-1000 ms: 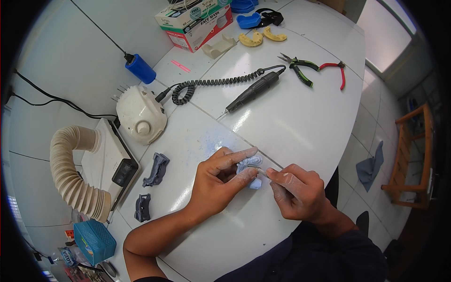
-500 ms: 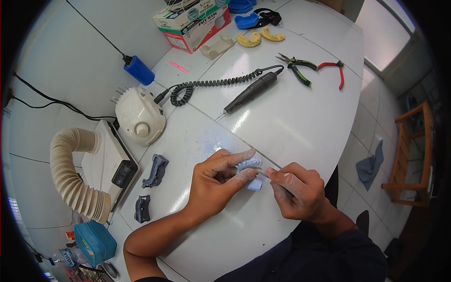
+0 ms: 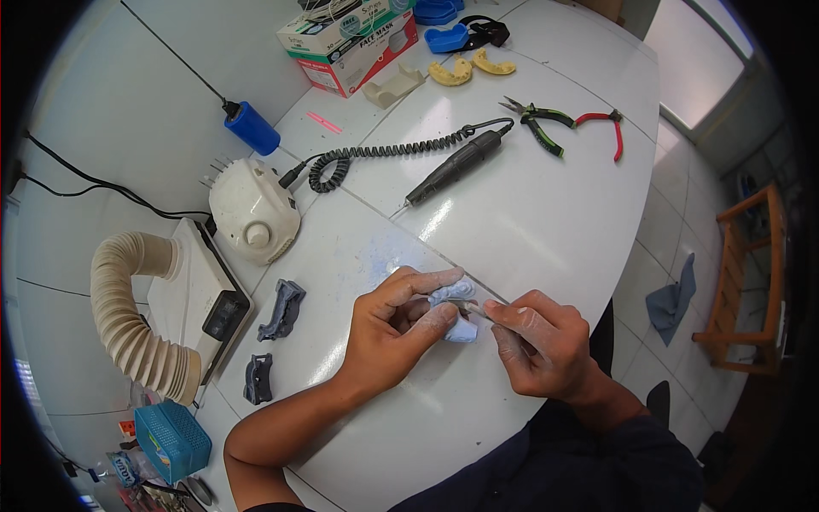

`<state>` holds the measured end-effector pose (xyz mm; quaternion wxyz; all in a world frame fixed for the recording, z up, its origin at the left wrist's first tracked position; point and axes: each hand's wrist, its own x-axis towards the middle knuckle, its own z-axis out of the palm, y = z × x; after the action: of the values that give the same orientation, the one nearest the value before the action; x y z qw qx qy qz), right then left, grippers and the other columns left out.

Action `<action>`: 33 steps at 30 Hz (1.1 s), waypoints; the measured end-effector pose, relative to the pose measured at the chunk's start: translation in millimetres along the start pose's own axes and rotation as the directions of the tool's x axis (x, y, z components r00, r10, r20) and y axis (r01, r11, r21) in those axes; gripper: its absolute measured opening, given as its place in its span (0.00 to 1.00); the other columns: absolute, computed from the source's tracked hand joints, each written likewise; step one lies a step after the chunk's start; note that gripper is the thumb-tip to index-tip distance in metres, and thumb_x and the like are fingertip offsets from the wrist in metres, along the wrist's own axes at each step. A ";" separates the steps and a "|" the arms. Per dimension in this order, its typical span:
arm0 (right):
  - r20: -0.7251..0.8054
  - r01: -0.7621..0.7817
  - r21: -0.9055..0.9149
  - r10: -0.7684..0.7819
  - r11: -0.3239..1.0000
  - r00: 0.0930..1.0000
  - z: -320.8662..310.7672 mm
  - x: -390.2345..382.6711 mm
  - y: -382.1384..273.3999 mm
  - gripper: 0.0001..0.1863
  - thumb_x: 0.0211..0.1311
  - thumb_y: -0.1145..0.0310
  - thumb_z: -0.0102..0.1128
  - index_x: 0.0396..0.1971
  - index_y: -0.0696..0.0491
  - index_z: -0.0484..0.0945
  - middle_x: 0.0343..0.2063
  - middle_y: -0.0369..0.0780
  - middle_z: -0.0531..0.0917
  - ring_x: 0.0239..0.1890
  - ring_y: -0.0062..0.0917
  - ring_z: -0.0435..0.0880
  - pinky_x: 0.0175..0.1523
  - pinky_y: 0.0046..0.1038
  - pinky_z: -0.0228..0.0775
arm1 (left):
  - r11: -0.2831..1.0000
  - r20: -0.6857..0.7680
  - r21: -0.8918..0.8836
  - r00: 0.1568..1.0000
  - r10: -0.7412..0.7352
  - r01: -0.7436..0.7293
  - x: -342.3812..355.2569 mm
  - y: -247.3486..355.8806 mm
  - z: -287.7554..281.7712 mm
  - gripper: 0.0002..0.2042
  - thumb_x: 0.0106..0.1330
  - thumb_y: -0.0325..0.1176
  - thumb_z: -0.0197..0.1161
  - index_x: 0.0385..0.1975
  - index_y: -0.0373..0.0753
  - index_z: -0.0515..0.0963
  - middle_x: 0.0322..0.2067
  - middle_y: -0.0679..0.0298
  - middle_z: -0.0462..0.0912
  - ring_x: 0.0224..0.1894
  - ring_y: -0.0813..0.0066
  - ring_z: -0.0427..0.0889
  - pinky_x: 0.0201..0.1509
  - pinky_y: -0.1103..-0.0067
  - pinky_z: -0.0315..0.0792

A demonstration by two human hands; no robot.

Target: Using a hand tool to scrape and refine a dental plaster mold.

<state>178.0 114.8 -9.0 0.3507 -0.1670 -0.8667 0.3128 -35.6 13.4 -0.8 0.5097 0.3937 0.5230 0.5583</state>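
My left hand [image 3: 394, 328] grips a pale blue dental cast [image 3: 456, 290], fingers over its top and thumb along its side. My right hand [image 3: 539, 341], dusted with powder, is closed on a slim metal hand tool [image 3: 473, 309] whose tip meets the cast. Pale blue powder [image 3: 371, 254] is scattered on the white tiled table [image 3: 580, 230] just beyond my hands. Two dark grey moulded pieces [image 3: 284, 309] lie left of my hands. Above them rests a black rotary handpiece [image 3: 454, 168] with a coiled cord.
A white control unit [image 3: 254, 209] and a hose dust extractor [image 3: 145, 307] stand left, near a teal basket [image 3: 171, 439]. Pliers [image 3: 546, 128], yellow casts [image 3: 450, 73], mask boxes [image 3: 345, 51] and blue trays [image 3: 445, 38] occupy the back. A wooden stool [image 3: 742, 282] stands on the floor right.
My right hand and tool have shifted slightly upward against the cast. My left hand keeps its hold with little movement.
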 end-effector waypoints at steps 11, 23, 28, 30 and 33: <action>0.025 0.006 0.030 -0.007 1.000 1.000 -0.6 0.7 2.5 0.31 0.49 0.86 0.67 0.58 0.60 0.84 0.29 0.43 0.84 0.18 0.24 0.79 0.23 0.25 0.73 | 0.980 0.015 0.196 1.000 -0.015 0.012 -1.6 0.0 -3.3 0.23 0.74 0.22 0.67 0.68 0.34 0.77 0.49 0.65 0.76 0.50 0.80 0.84 0.54 0.81 0.80; -0.006 0.018 0.030 -0.018 0.999 1.000 -0.3 3.5 -0.7 0.23 0.51 0.89 0.66 0.51 0.62 0.86 0.25 0.44 0.84 0.16 0.21 0.79 0.21 0.23 0.67 | 0.998 0.027 0.060 0.999 0.036 -0.037 -0.8 2.8 2.5 0.22 0.75 0.23 0.66 0.68 0.33 0.77 0.54 0.63 0.74 0.56 0.75 0.83 0.61 0.79 0.81; 0.035 0.030 0.026 -0.030 0.999 0.999 -0.8 -0.7 3.7 0.29 0.48 0.86 0.67 0.57 0.63 0.84 0.25 0.41 0.81 0.17 0.24 0.77 0.21 0.25 0.68 | 0.997 0.019 0.081 1.000 -0.005 0.003 -1.9 4.3 3.0 0.22 0.74 0.23 0.67 0.68 0.33 0.77 0.53 0.65 0.74 0.54 0.78 0.82 0.59 0.81 0.80; 0.030 0.036 0.027 -0.037 0.999 0.999 -0.7 -0.5 3.7 0.29 0.48 0.86 0.67 0.56 0.63 0.84 0.25 0.40 0.81 0.17 0.24 0.76 0.21 0.26 0.67 | 0.996 0.015 0.086 1.000 0.007 -0.008 -1.7 4.4 4.4 0.23 0.74 0.23 0.68 0.68 0.33 0.78 0.53 0.66 0.74 0.53 0.80 0.81 0.56 0.83 0.79; 0.039 0.040 0.020 -0.041 0.999 0.998 -1.5 -1.4 4.4 0.29 0.48 0.86 0.66 0.56 0.63 0.84 0.24 0.40 0.80 0.16 0.24 0.75 0.21 0.26 0.66 | 0.995 0.007 0.096 1.000 0.013 -0.014 -2.0 4.9 5.2 0.23 0.74 0.24 0.68 0.68 0.33 0.78 0.52 0.67 0.74 0.49 0.84 0.79 0.51 0.85 0.77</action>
<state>180.3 118.1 -11.7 0.3416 -0.1398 -0.8737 0.3170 -31.0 12.8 5.0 0.4883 0.4230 0.5448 0.5346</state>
